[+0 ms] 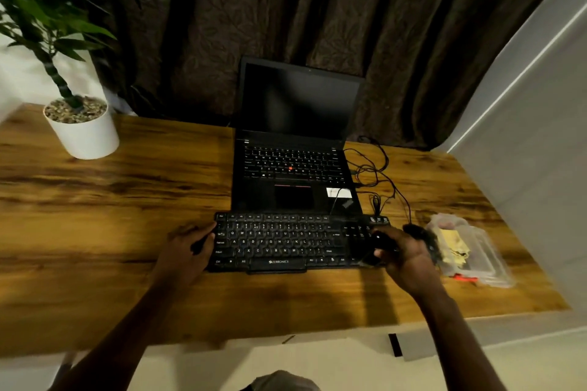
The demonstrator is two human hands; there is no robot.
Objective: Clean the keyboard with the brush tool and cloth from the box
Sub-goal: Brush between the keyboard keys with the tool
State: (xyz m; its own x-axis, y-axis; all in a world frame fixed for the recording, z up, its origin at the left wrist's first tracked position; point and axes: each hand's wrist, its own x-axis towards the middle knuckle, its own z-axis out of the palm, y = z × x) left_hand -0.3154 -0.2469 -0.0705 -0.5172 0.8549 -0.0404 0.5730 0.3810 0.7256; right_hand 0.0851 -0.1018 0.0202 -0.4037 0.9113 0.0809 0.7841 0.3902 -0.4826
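Two hands on the job, set apart at opposite ends of the black Zebronics keyboard (276, 241). Left hand (187, 251) is at the keyboard's left end, fingers against the frame; too blurred to tell whether it pinches the edge or just braces it. Right hand (405, 255) hovers over the numpad end, fingers curled round a dark brush tool (421, 233), fuzzy end sticking out past the knuckles toward the box; motion blur hides detail. Keyboard lies flat near the desk's (127, 200) front edge, roughly centred, touching the front of an open laptop (292, 168). Judgement: light rigid plastic, will skate on the wood, so hold it by the end frame, not the keys; keycaps can pop off if levered. Brush looks light, with a stiff body and soft bristles; grip the body and keep pressure low. Clear plastic box (473, 254) sits just right of the keyboard, toward the desk's right edge, with a yellow cloth (452, 243) inside: limp, so pinch a corner. Loose cables (374, 174) lie beside the laptop; potted plant (82, 130) at the back-left corner.
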